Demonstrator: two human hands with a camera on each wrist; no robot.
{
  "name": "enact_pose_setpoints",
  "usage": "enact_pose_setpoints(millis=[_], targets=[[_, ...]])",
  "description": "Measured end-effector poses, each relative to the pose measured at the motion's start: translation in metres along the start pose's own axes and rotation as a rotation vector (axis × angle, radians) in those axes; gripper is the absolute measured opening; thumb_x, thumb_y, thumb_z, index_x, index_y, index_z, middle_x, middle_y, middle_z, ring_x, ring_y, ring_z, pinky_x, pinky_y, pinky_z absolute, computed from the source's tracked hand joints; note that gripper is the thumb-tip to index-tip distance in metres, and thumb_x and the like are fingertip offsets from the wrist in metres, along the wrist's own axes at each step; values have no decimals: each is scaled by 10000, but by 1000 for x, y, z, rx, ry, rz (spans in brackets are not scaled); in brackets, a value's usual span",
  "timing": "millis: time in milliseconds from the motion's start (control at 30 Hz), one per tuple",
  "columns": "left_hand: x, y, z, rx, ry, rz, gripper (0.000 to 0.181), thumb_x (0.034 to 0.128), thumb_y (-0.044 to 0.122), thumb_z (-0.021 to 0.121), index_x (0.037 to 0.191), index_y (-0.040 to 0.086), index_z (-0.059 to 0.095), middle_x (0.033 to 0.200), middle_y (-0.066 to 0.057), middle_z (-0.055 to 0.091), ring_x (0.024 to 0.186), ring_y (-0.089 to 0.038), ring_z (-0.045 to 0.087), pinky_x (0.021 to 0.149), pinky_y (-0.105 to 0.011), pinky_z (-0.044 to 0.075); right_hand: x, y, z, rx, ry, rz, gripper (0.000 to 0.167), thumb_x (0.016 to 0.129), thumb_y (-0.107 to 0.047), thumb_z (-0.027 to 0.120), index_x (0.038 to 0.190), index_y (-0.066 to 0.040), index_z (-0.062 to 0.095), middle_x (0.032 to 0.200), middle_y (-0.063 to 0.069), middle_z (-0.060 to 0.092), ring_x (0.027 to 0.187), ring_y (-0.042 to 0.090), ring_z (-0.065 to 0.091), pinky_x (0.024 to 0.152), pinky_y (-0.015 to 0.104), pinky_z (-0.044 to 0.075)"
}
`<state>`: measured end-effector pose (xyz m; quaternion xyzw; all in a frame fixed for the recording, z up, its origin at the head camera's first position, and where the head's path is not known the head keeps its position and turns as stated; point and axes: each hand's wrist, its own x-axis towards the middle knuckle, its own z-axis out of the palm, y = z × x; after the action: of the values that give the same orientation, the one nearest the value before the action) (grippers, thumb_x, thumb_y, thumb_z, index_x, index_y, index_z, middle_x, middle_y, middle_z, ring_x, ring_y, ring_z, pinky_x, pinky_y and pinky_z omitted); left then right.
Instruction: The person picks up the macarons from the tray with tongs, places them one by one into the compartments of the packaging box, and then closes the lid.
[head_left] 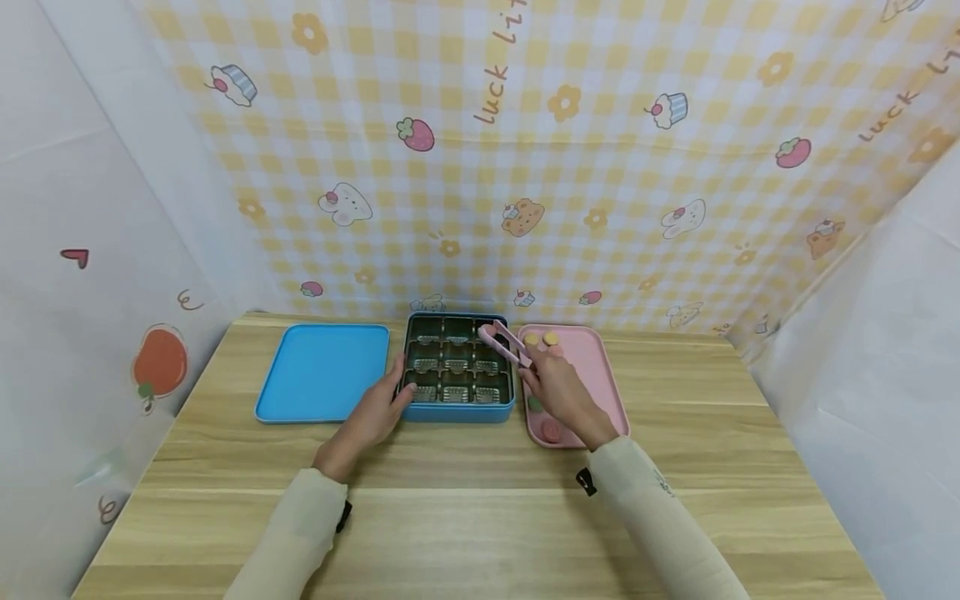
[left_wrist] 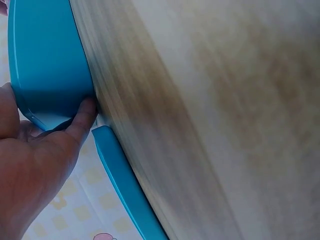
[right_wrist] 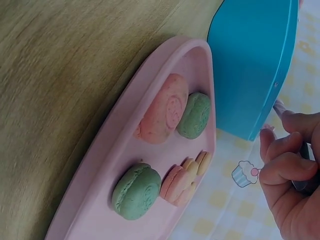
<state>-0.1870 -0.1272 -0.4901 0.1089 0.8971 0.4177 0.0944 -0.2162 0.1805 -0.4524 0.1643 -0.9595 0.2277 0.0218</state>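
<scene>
A blue box (head_left: 457,412) with a dark divided insert (head_left: 456,367) stands mid-table. At its left side my left hand (head_left: 369,413) holds it, thumb at the rim and fingers along the outer wall. My right hand (head_left: 561,390) grips pink tongs (head_left: 512,343), whose tips hang over the back right compartment. Whether something pink sits between those tips, I cannot tell. Under my right hand lies a pink tray (head_left: 600,379) with several macarons: a pink one (right_wrist: 165,110), green ones (right_wrist: 137,192) and yellow ones (right_wrist: 203,162).
To the left of the box lies a blue lid (head_left: 324,371), flat on the wooden table (head_left: 450,517). Behind the table hangs a yellow checked cloth (head_left: 450,167). White sheets (head_left: 862,400) close off both sides.
</scene>
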Motion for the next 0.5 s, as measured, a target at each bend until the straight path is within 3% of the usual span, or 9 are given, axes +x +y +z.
enact_pose_setpoints(millis=[367,500], targets=[[0,2,-1,7,-18,-17,674,1096,261,380,1576,-26,5,1627,-250,77,1467,-445,189,1159,-586,254,-2,3,-5,21,34,26,107,997,-168,611,1048,-75,604,772,35,621,577,133,524,485,259,423],[0,2,0,8,-10,-26,674,1094,265,385,1579,-18,11,1624,-251,102,1465,-442,200,1160,-583,257,-6,9,-8,18,58,55,179,994,-174,617,1134,-63,608,832,63,649,592,146,530,497,272,428]])
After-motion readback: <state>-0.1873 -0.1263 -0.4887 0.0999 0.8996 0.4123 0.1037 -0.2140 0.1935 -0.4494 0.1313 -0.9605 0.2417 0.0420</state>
